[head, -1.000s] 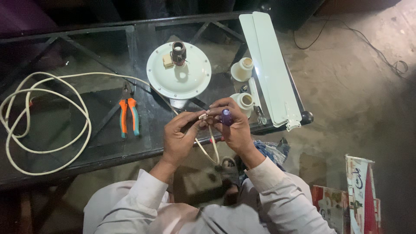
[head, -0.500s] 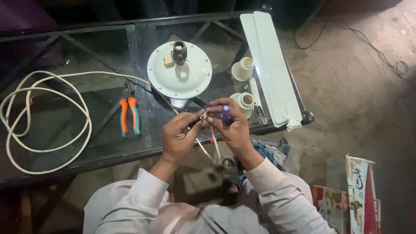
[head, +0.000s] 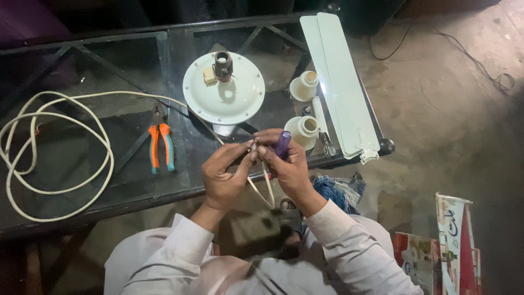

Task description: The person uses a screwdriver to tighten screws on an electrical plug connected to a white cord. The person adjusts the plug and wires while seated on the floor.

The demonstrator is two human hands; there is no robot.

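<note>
Pinching wire ends, both hands; detail prob. hidden.

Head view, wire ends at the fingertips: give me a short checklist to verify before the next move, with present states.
1. Left hand pinches the thin wire at its fingertips: ok.
2. Right hand grips the purple-handled tool beside the wire end: ok.
3. Tool tip seated on the wire: cannot tell, fingers hide it.
4. Pliers lie on the glass table, left of the hands and untouched: ok.
5. White cable lies coiled on the table, apart from both hands: ok.
6. Round fan motor housing sits flat on the table: ok.
</note>
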